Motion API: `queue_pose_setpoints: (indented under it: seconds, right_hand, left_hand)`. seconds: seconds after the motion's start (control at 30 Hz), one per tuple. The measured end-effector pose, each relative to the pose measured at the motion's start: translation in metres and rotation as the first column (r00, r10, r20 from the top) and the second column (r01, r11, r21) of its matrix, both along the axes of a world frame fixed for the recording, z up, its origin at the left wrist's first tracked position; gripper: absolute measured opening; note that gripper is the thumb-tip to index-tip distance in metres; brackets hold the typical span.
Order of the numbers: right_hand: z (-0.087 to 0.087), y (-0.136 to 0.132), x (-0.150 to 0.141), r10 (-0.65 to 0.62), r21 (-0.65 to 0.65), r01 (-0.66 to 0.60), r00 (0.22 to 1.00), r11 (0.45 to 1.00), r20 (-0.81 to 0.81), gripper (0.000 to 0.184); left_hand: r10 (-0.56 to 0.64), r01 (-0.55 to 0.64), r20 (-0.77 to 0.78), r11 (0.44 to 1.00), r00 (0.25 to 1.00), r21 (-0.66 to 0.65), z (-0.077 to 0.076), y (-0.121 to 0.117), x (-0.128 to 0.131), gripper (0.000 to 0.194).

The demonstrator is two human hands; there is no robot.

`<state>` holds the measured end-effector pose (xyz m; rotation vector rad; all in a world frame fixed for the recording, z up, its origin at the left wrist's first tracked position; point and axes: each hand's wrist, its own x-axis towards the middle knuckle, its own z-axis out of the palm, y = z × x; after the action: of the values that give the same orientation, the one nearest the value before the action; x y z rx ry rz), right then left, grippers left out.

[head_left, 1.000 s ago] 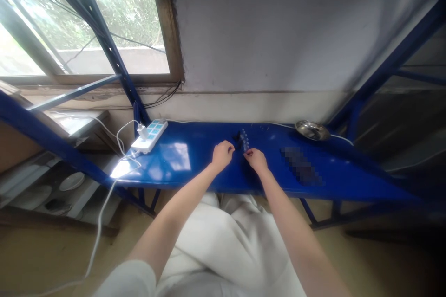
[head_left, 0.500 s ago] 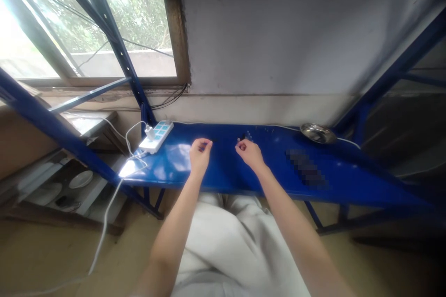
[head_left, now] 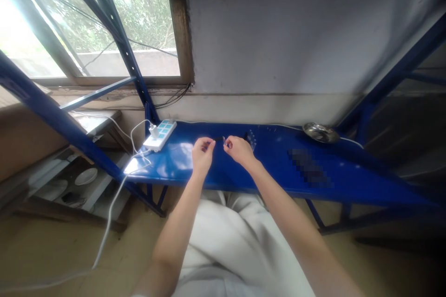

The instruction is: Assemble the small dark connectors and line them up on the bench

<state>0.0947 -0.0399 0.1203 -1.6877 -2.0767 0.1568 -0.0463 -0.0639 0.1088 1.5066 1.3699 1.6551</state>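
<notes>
Both my hands hover over the middle of a blue metal shelf point(head_left: 272, 171). My left hand point(head_left: 202, 153) pinches a small dark part point(head_left: 219, 139) between thumb and fingers. My right hand point(head_left: 238, 148) is closed in a pinch too, its fingertips almost meeting the dark part; what it holds is too small to name. Just right of my right hand lies a small cluster of clear and dark pieces point(head_left: 251, 138) on the shelf.
A white power strip point(head_left: 160, 135) with a plugged-in white cable point(head_left: 111, 204) sits at the shelf's left end. A shallow metal dish point(head_left: 320, 132) stands at the back right. A blurred patch point(head_left: 310, 169) lies right of centre. Blue frame struts cross the window on the left.
My hands lifted off the cluster of small pieces, drew apart, then came together again further left, each pinching something. The view shifted slightly.
</notes>
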Motion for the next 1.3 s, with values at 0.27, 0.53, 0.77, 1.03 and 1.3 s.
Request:
queue_pose_setpoints:
  seconds: [0.27,0.53,0.77,1.03,1.3]
  right_hand:
    - [0.001,0.0,0.001,0.004,0.042,-0.01,0.989,0.999,0.145,0.013]
    - [-0.004,0.001,0.001,-0.001,0.061,-0.009,0.986,0.998,0.164,0.011]
    - [-0.004,0.001,0.004,-0.002,0.039,0.0,0.999,0.999,0.052,0.011]
    - [-0.005,0.0,0.007,-0.003,0.01,0.005,0.981,1.0,-0.195,0.009]
    - [-0.015,0.003,0.007,0.008,0.008,-0.006,0.947,1.0,-0.322,0.011]
  left_hand:
    - [0.032,-0.016,-0.12,0.99,0.992,0.138,0.0,0.0,0.003,0.009]
    - [0.007,0.07,-0.269,0.959,0.963,0.276,-0.005,-0.001,0.008,0.026]
    - [-0.001,0.138,-0.403,0.941,0.915,0.31,-0.018,0.004,0.009,0.031]
    - [-0.01,0.146,-0.414,0.943,0.91,0.298,-0.021,0.013,0.009,0.033]
    - [-0.034,0.17,-0.453,0.95,0.891,0.263,-0.019,0.017,0.008,0.03]
